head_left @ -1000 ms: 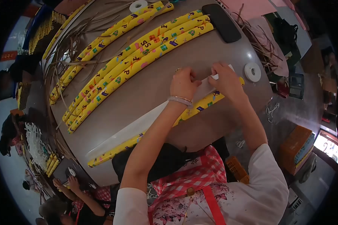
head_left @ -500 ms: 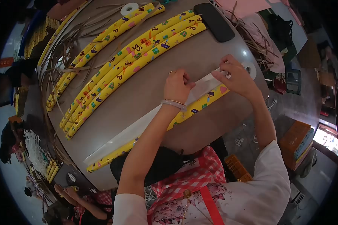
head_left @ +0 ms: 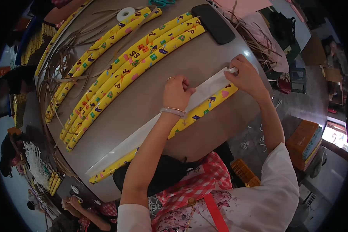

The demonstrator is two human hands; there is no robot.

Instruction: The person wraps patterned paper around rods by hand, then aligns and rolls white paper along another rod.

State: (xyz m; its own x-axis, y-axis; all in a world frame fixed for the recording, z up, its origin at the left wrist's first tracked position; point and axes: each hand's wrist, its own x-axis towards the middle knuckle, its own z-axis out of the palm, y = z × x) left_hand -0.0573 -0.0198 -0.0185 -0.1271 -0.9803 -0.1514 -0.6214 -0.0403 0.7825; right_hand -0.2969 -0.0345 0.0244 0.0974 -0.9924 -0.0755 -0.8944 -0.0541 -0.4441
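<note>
A long sheet of yellow printed wrapping paper [head_left: 199, 115] lies slantwise before me, partly rolled, its white back [head_left: 205, 86] turned up along the far side. My right hand [head_left: 245, 75] pinches a small white piece at the right end of this paper; whether it is the paper's corner or something separate is unclear. Over the middle of the strip is my left hand [head_left: 176, 92], fingers curled in and nothing visible in them. My left forearm hides part of the roll.
Several finished yellow paper rolls [head_left: 133, 65] lie farther back, beside a white tape roll [head_left: 125, 14] and a dark phone-like slab [head_left: 213, 24]. Brown strips [head_left: 71, 50] lie tangled at the left. A co-worker's hands [head_left: 72, 205] show at lower left.
My left hand has shifted slightly left and down. My right hand has moved slightly right, and its fingers have closed on the white piece; the roll beside it is now hidden.
</note>
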